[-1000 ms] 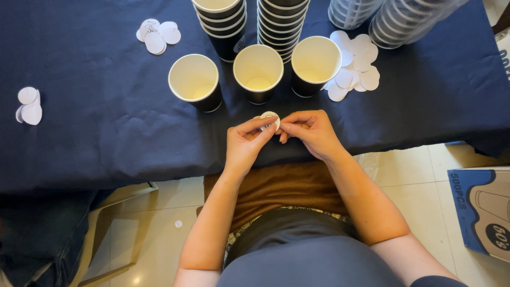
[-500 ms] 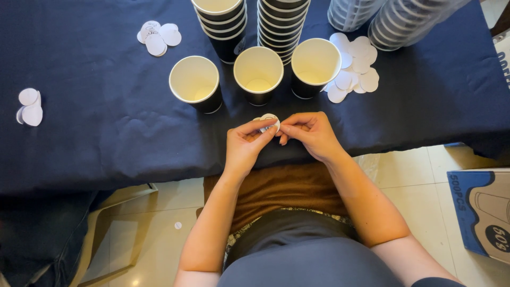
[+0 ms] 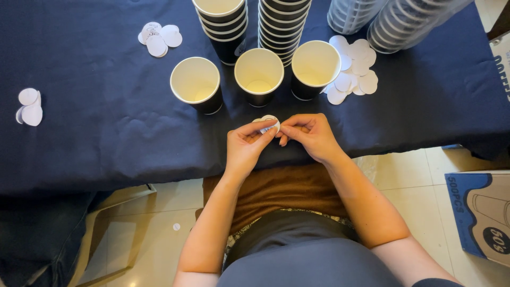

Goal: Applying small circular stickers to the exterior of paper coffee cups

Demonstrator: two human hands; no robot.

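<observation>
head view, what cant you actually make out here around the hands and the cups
- Round white disc: pinched between left hand and right hand; fingertips cover its lower edge, and one disc or several cannot be told.
- Cup stacks: tops cut off by the upper frame edge.
- Clear lid stacks: cropped at the top, too blurred to count.
- Three open cups: outsides hidden from above.
- Cardboard box: cut off by the right edge.

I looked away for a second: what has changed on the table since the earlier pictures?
Nothing visibly moved. Both hands, left and right, still pinch the white disc at the table's near edge. The three open cups, the stacks and the loose discs stayed put.
</observation>
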